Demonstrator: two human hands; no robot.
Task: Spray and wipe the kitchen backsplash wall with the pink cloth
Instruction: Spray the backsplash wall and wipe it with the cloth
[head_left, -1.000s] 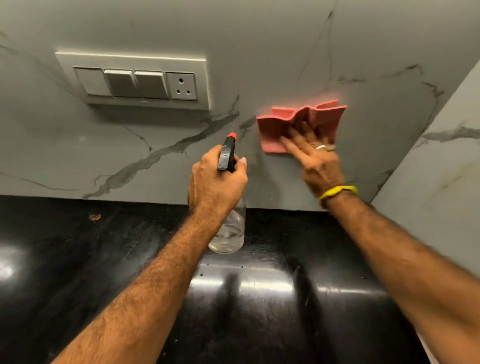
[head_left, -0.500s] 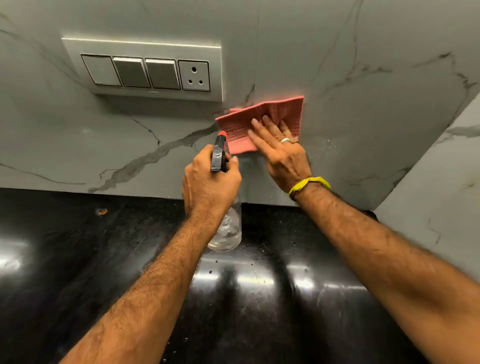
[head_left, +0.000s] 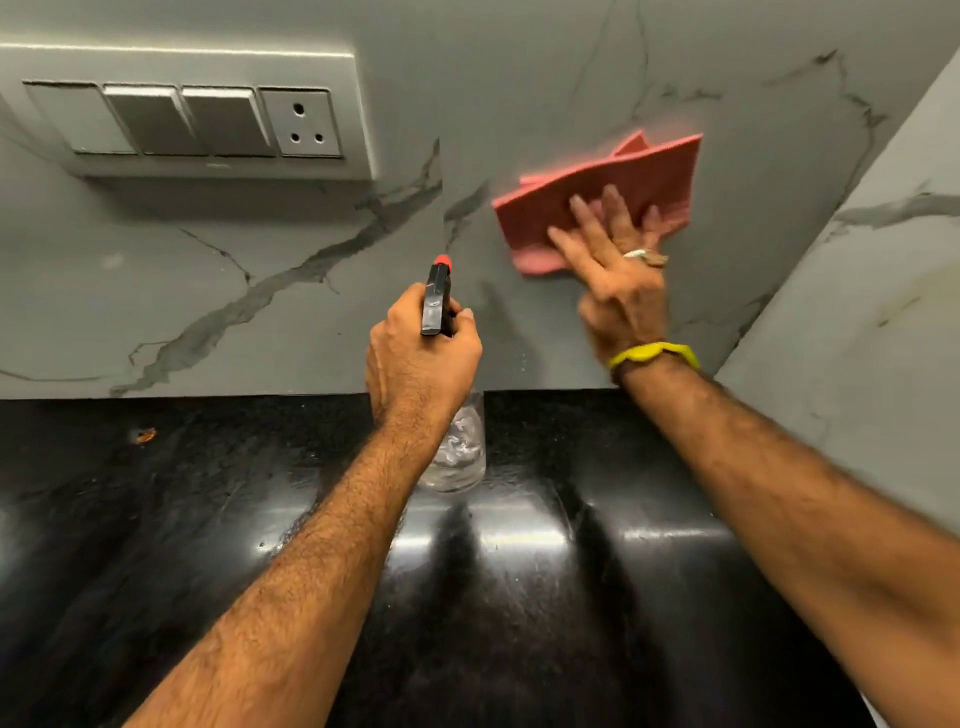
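The pink cloth (head_left: 618, 192) lies flat against the grey marble backsplash wall (head_left: 260, 270), right of centre. My right hand (head_left: 615, 275) presses on it with straight, spread fingers; a ring and a yellow wristband show. My left hand (head_left: 415, 353) grips a clear spray bottle (head_left: 460, 447) around its neck, just above the counter. The bottle's black trigger head with a red nozzle (head_left: 438, 296) points at the wall. Much of the bottle is hidden behind my left hand and wrist.
A switch panel with a socket (head_left: 208, 119) sits on the wall at upper left. A side wall (head_left: 857, 332) closes the corner at right. The glossy black countertop (head_left: 519, 597) runs below, with a small orange speck (head_left: 145, 435) at left.
My right hand has swept the cloth rightwards along the wall, away from the switch panel, after a leftward stroke before. My left hand keeps the bottle in about the same place.
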